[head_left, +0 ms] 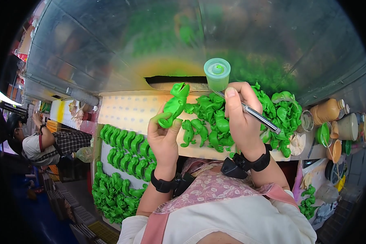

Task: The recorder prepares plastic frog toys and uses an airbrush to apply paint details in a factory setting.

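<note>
My left hand [163,136] grips a bright green toy chameleon [177,103] by its curled tail and lower body, with its open mouth upward. In my right hand [245,122] is an airbrush [264,120], its silver handle slanting out past the fingers toward the lower right. A translucent cup [217,77] with a little green paint sits at its front end, to the right of the toy and apart from it. The airbrush's tip and trigger are hidden behind the cup and fingers. A loose heap of green chameleons [215,118] lies just beyond and between my hands.
Rows of green chameleons [128,140] lie at left, with a piled heap [116,195] nearer me. Stained metal booth walls [150,40] with a slot [175,79] rise behind. Bottles [326,112] and cups [334,151] crowd the right. A co-worker [40,138] is at far left.
</note>
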Action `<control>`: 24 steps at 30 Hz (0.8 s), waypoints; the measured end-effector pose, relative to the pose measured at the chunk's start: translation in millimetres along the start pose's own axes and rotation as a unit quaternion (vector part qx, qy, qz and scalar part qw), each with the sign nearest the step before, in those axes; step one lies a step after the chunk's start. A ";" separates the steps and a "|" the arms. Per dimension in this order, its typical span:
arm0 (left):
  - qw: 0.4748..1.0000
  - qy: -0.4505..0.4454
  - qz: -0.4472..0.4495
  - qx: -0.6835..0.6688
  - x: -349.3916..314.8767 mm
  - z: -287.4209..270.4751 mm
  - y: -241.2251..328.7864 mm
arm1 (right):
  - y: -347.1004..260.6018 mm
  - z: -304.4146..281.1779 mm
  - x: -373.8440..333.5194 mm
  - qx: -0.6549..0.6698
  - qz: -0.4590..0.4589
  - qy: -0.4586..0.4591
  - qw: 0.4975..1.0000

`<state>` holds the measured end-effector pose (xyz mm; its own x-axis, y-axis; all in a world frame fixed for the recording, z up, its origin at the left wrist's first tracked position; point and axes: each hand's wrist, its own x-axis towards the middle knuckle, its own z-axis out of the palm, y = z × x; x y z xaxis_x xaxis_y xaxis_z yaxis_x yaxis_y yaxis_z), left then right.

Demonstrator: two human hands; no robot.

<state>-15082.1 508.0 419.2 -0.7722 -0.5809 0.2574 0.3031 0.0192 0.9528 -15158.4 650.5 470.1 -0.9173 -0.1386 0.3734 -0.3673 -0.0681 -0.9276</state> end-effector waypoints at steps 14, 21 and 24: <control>1.000 -0.007 -0.002 -0.006 -0.4 -0.3 -1.4 | -3.8 -0.2 -6.2 0.029 -0.010 -0.012 0.999; 1.000 -0.007 -0.009 -0.002 -0.6 0.5 -1.8 | -0.1 0.8 -5.5 0.000 -0.001 -0.009 1.000; 1.000 -0.007 -0.010 -0.009 -0.2 1.3 -2.9 | -3.5 1.7 -9.0 0.037 -0.011 -0.020 0.999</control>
<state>-15083.5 509.1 416.6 -0.7858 -0.5700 0.2399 0.2970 -0.0077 0.9548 -15148.5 650.3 470.0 -0.9018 -0.1758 0.3947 -0.3729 -0.1448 -0.9165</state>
